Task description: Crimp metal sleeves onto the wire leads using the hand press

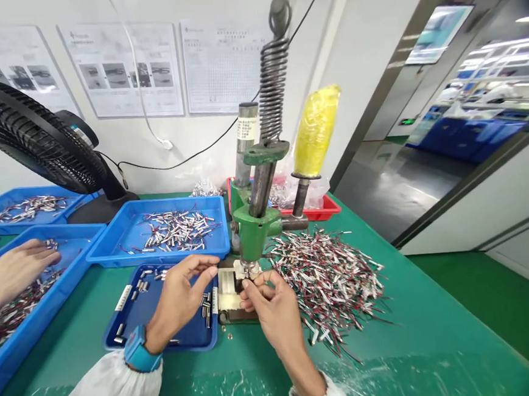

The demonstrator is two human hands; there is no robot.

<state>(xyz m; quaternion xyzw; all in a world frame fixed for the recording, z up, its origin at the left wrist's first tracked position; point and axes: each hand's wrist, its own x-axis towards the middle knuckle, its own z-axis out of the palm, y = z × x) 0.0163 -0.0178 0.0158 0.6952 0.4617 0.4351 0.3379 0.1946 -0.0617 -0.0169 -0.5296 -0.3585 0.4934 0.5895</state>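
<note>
- The small part (249, 280) sits on the pale fixture block (229, 289), directly under the ram of the green hand press (252, 223), our landmark here.
- Our right hand (273, 310) is just in front of the press base, its fingertips (248, 284) pinched closed on this part. We judge they are very close to the ram, so they could be nipped if the lever moves while they are there.
- Our left hand (182, 290) hovers to the left of the press, over the small blue tray (132, 318) of metal sleeves (206, 306). It is half open with the fingers curled, and we cannot tell if it holds a sleeve; a small sleeve could slip and roll off.
- The yellow-wrapped lever handle (316, 130) stands up at the right of the press, and no hand is on it. A sleeve or elbow knocking it could bring the ram down too early, we think.
- If the part is not straight under the ram, the pressing may come out crooked.
- The big pile of wired pieces (330, 278) lies on the green tabletop (440, 330) right of the press, touching its base; loose wires may catch under the ram.
- Left behind the press is a larger blue tray (113, 249), and a fan (26, 137) further left.
- At the far left, another person's hand (14, 272) reaches into another blue tray (39, 307), well apart from the press.
</note>
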